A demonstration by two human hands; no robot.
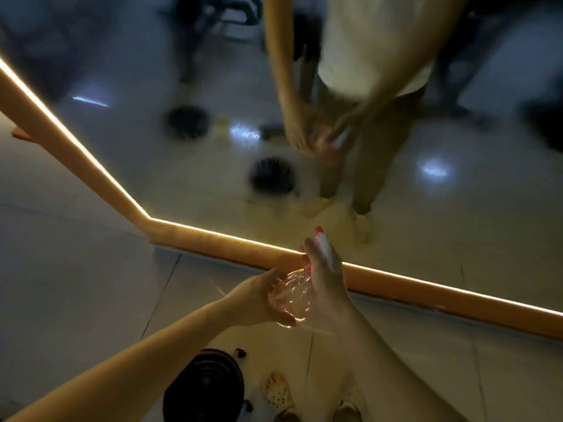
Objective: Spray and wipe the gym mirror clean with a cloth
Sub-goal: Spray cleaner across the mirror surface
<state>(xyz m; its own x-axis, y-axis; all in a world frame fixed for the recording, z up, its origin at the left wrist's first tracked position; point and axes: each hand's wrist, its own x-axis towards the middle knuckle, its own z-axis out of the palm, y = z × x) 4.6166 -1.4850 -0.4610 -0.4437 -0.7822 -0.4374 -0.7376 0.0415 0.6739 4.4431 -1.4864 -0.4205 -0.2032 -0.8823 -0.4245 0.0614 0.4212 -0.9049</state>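
Observation:
I stand facing a large wall mirror (pixel 189 71) with an orange frame (pixel 219 239) lit by a thin strip of light. A clear plastic spray bottle (pixel 291 296) with a white and red trigger head is held low in front of me, its nozzle pointing at the mirror's lower edge. My left hand (pixel 259 300) cups the bottle's body from the left. My right hand (pixel 324 275) grips the neck and trigger head. The glass reflects my arms and the bottle, blurred. No cloth is in view.
A dark round object with concentric ridges (pixel 207 388) lies on the tiled floor (pixel 76 284) by my feet in light shoes (pixel 278 394). Reflected in the glass are dark round weights, gym machines and bright ceiling-light spots.

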